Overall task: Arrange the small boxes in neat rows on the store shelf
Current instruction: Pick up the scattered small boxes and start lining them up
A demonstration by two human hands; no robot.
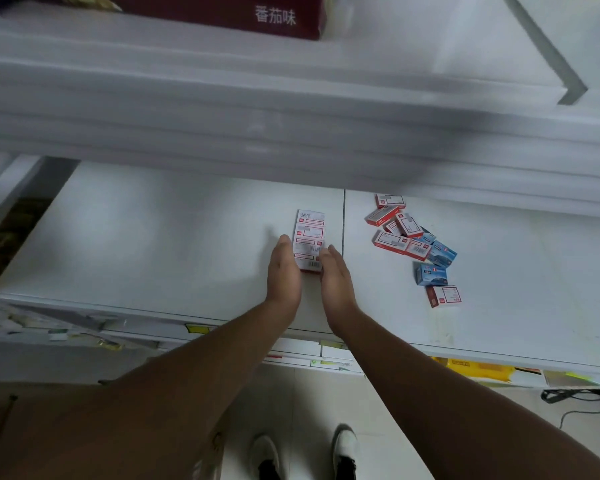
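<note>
A short row of red-and-white small boxes (309, 237) lies lined up on the white shelf (153, 237), just left of the seam between two shelf panels. My left hand (284, 271) presses with straight fingers against the row's left side. My right hand (336, 275) presses flat against its right side. To the right, a loose heap of red boxes (394, 233) and blue boxes (440, 254) lies scattered. One more blue box (431, 274) and a red box (444, 296) sit apart, nearer the front edge.
An upper white shelf (291, 116) overhangs the back of the working shelf, with a dark red carton (222, 12) on top. Lower shelves hold packets below the front edge. A brown cardboard box (49, 431) stands at lower left, and my shoes (305, 452) are on the tiled floor.
</note>
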